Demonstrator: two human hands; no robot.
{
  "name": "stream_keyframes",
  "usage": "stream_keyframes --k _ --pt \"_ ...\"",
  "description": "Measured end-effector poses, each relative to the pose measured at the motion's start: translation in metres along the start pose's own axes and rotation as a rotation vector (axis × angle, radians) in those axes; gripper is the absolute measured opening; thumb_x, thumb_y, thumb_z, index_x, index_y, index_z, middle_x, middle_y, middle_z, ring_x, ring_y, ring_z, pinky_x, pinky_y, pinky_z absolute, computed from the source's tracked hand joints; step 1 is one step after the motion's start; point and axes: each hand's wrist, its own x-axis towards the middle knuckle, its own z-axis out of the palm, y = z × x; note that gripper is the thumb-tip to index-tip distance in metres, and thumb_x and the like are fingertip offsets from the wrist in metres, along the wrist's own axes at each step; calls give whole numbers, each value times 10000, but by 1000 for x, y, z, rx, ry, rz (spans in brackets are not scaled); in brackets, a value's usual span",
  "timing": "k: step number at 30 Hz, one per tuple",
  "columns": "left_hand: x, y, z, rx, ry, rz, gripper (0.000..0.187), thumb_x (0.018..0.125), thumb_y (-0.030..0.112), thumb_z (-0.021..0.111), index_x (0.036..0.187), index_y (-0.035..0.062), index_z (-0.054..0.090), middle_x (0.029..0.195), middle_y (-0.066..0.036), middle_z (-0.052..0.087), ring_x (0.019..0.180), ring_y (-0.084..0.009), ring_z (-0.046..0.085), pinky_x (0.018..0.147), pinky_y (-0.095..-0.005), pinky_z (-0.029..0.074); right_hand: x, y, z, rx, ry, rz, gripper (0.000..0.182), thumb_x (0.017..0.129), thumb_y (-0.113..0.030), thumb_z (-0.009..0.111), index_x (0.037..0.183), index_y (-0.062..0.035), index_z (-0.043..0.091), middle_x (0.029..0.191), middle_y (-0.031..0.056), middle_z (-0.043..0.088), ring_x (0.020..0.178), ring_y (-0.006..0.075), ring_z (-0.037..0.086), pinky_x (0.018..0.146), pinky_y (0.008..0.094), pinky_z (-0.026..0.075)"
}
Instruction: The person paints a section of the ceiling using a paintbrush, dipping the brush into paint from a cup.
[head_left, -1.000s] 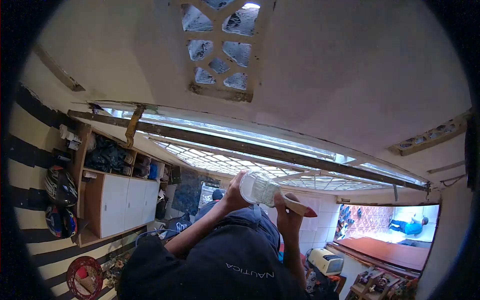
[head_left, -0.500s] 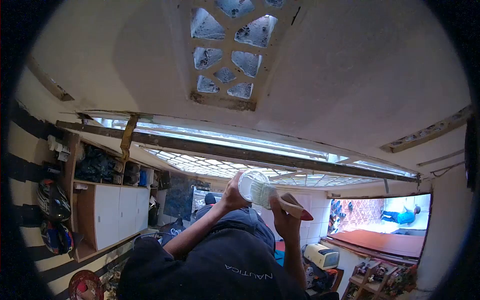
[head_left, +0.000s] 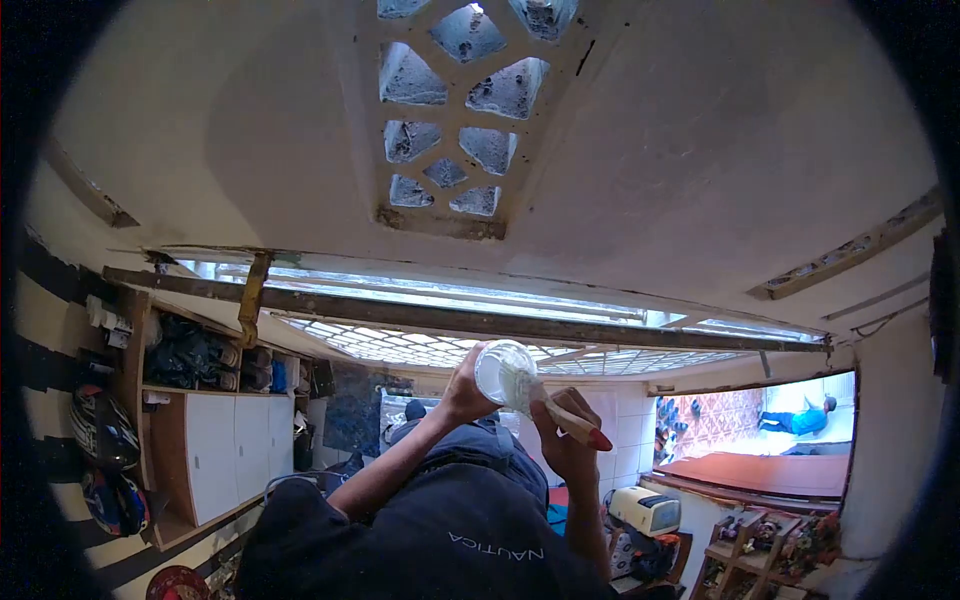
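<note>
My left hand (head_left: 463, 393) is closed around a white, round container (head_left: 492, 374) in front of my chest, its open mouth tilted toward the camera. In my right hand (head_left: 566, 437) is a wide brush with a pale handle and a red tip (head_left: 598, 440). The light bristles (head_left: 517, 386) are at the right side of the container's mouth and overlap its rim. How deep they reach inside is hard to tell.
A wall with a patterned vent (head_left: 445, 172) rises ahead, above a long wooden beam (head_left: 480, 318). Helmets (head_left: 104, 425) and a white-door cabinet (head_left: 212, 440) are left. Right are a cream appliance (head_left: 645, 511), shelves (head_left: 755, 540) and, beyond an opening, a person in blue (head_left: 805, 418).
The brush has turned and shifted left, its bristles now closer to the container's mouth. The camera view has tilted up slightly, so the vent and beam sit lower.
</note>
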Motion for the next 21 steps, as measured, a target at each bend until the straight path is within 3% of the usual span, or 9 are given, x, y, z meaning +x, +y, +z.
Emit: stream_keyframes --k 7,16,18,21 --pt "7 9 -3 -54 25 -52 585 584 158 796 1067 -11 512 994 -149 539 915 -287 577 776 -344 483 2 -2 1 -19 42 8 148 792 -37 613 681 0 522 655 69 528 535 152 495 442 258 363" --pt "10 0 1 9 35 -45 476 582 142 784 955 -14 535 902 -156 525 809 -313 572 691 -370 477 4 3 -1 20 73 -68 128 798 -47 610 708 0 534 667 66 537 543 144 500 442 252 366" --pt "11 -1 2 3 41 -46 478 580 149 786 954 -14 536 889 -159 530 805 -319 571 693 -377 476 1 5 0 20 80 25 120 790 -34 611 706 4 533 678 71 546 561 162 524 450 256 382" --pt "10 -7 5 15 48 -73 474 570 159 795 938 -9 548 870 -159 534 806 -320 570 693 -379 475 2 2 -2 4 95 -2 103 776 -18 612 710 5 537 699 84 560 598 193 552 481 275 412"
